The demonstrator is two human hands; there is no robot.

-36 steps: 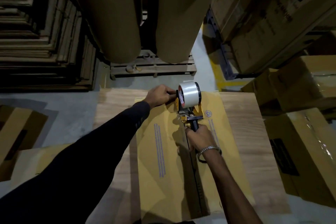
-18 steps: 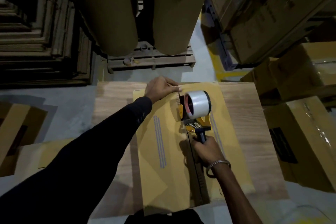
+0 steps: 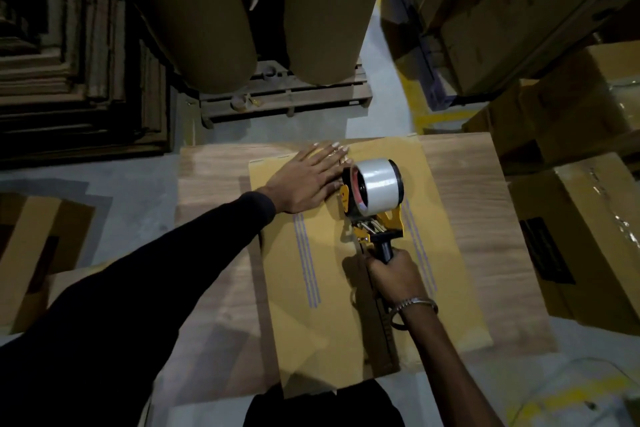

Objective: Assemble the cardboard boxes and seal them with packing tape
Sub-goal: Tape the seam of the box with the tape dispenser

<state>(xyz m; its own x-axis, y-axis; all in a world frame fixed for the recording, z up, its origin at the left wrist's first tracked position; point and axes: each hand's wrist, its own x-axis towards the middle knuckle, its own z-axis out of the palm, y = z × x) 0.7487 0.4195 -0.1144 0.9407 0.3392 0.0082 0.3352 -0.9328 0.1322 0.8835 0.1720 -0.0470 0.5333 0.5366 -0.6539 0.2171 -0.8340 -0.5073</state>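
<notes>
Left hand (image 3: 306, 180) has opened from a curled hold at the box's far edge and now lies flat, fingers straight, pressing the box (image 3: 332, 274) top just left of the dispenser (image 3: 372, 204). Dispenser has moved back along the seam toward the person. Right hand (image 3: 394, 276) has its grip clenched round the black handle, tape roll (image 3: 379, 185) uppermost, dispenser nose down on the centre seam. Box lies on the wood table (image 3: 485, 218), far edge near the table's far edge. More boxes (image 3: 588, 246) right of the table; pallet (image 3: 284, 94) beyond it.
</notes>
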